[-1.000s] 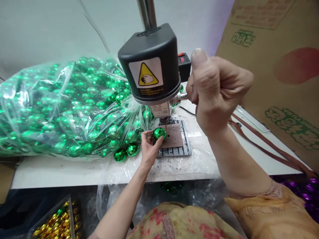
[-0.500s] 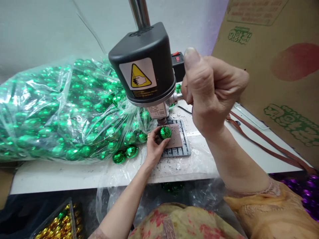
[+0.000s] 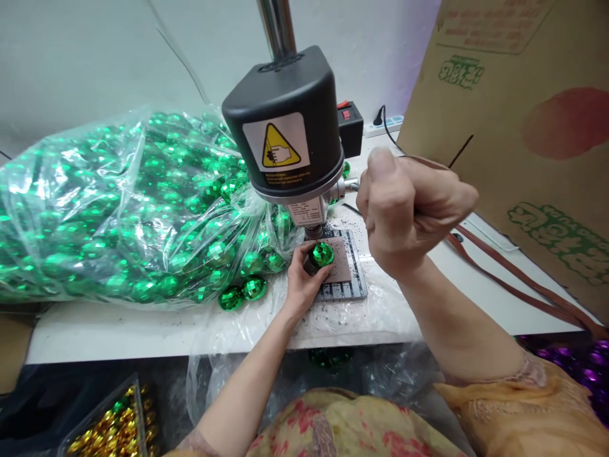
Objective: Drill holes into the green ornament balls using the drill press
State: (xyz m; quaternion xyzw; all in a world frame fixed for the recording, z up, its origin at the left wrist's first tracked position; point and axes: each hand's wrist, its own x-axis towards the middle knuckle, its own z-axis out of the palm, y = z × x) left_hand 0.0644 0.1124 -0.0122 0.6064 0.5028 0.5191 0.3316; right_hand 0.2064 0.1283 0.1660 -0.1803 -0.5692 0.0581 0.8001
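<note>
Green and faceted, a shiny ball (image 3: pixel 324 254) is held over the base plate (image 3: pixel 359 282) of a black drill-like machine (image 3: pixel 280 89). My left hand (image 3: pixel 303 281) curves partway closed around it, presumably to steady it near the spindle (image 3: pixel 314 232). My right hand (image 3: pixel 413 212) is curled into a fist at the metal lever (image 3: pixel 351 185), seemingly gripping it for control.

A drill press (image 3: pixel 283 120) and bulging bag of green baubles (image 3: pixel 109 209) mark a workshop.
</note>
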